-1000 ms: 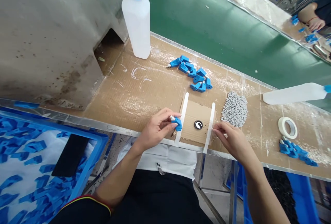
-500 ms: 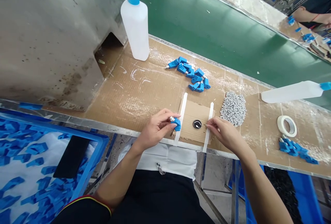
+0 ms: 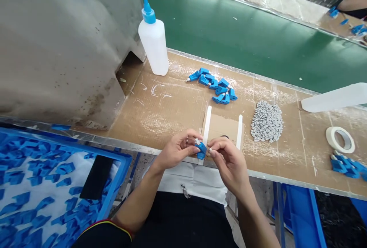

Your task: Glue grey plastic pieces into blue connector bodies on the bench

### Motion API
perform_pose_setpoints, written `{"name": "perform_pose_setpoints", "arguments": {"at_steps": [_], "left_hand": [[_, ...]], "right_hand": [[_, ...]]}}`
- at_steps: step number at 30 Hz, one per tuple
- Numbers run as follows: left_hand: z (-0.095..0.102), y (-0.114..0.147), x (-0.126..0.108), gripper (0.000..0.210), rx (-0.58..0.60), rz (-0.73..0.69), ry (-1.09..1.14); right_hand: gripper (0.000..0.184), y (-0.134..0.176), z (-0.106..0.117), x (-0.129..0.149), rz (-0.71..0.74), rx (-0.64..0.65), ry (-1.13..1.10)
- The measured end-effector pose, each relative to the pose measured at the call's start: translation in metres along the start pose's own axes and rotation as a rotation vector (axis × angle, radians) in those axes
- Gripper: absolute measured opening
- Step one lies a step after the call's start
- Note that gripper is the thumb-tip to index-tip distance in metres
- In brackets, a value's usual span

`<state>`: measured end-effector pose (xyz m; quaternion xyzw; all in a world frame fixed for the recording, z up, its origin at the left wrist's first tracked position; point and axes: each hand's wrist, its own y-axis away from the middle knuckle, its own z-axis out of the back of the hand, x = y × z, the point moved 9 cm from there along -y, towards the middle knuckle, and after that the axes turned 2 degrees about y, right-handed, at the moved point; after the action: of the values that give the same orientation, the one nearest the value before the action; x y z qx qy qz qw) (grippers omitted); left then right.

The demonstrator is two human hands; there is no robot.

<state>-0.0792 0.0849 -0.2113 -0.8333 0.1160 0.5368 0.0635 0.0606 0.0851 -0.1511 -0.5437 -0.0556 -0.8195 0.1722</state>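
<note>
My left hand [image 3: 178, 149] pinches a blue plastic part [image 3: 201, 150] with a whitish piece at its top. Close beside it, my right hand [image 3: 228, 160] holds a small pale grey piece [image 3: 210, 150] between thumb and fingertips, near the blue part's side. Both hands are over the front edge of a cardboard pad [image 3: 222, 125] held by white tape strips. Behind my right hand, only the rim of a round black thing [image 3: 225, 136] shows. To the right lies a heap of small grey pieces [image 3: 267, 122].
A white bottle [image 3: 155, 45] stands by a metal housing [image 3: 60, 49]; another bottle [image 3: 335, 98] lies at right. Blue parts sit in a pile [image 3: 215, 85] and near a tape roll [image 3: 340, 139]. A blue tray [image 3: 126, 167] and a green belt [image 3: 229, 30] flank the bench.
My right hand has moved left from the pad's right tape strip to the blue part, now covering most of the round black thing. The left hand still holds the blue part.
</note>
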Motion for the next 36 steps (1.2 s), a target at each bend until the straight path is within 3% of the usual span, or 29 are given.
{"name": "perform_pose_setpoints", "arguments": {"at_steps": [3, 21, 29, 34, 36], "left_hand": [[-0.001, 0.000, 0.003, 0.030, 0.004, 0.021, 0.021], [-0.002, 0.002, 0.002, 0.025, 0.009, -0.017, 0.015], [-0.002, -0.001, -0.007, 0.029, 0.045, -0.092, -0.224], [-0.002, 0.000, -0.011, 0.025, 0.014, -0.168, -0.139], [-0.002, 0.001, -0.014, 0.021, -0.033, -0.225, -0.069]], "right_hand": [[0.022, -0.007, -0.010, -0.005, -0.025, 0.008, -0.031], [0.017, -0.008, -0.015, -0.010, -0.011, 0.029, 0.029], [0.018, -0.010, -0.016, -0.009, 0.029, 0.098, 0.144], [0.006, 0.002, -0.013, -0.017, 0.014, -0.015, 0.008], [0.011, 0.006, -0.012, -0.014, 0.052, -0.063, 0.050]]}}
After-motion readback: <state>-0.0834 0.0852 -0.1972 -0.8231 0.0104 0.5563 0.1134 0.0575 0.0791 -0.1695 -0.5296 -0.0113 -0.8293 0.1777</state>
